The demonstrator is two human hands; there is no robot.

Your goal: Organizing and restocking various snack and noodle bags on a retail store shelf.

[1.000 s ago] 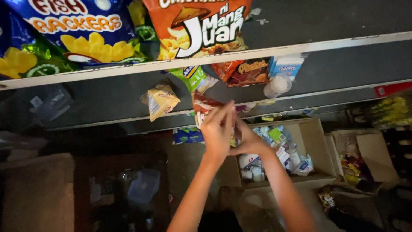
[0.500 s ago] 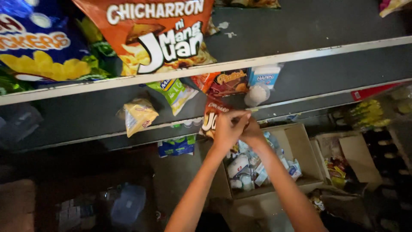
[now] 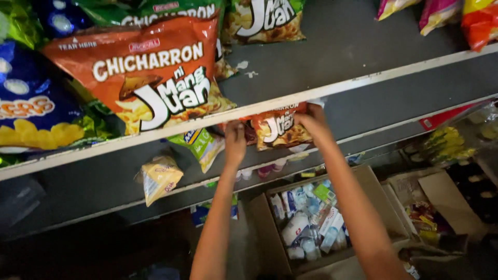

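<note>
**Small orange snack bag raised to the middle shelf**

Moved up from above the cardboard box [image 3: 363, 181] to shelf height within the last second. Gripped at its edges: left hand [image 3: 234, 142] and right hand [image 3: 311, 120] both closed on the small orange snack bag [image 3: 277, 129], now tucked under the white shelf lip [image 3: 363, 80], beside a green packet [image 3: 203, 146]. Above, a large orange chicharron bag [image 3: 155, 83].

Left hand [image 3: 235, 141] and right hand [image 3: 312, 120] gripping orange snack packet [image 3: 278, 129], seemingly on middle shelf [image 3: 394, 96]

Two bare forearms, no sleeves in view, left hand [image 3: 234, 142], right hand [image 3: 313, 123], no rings or watch
</note>
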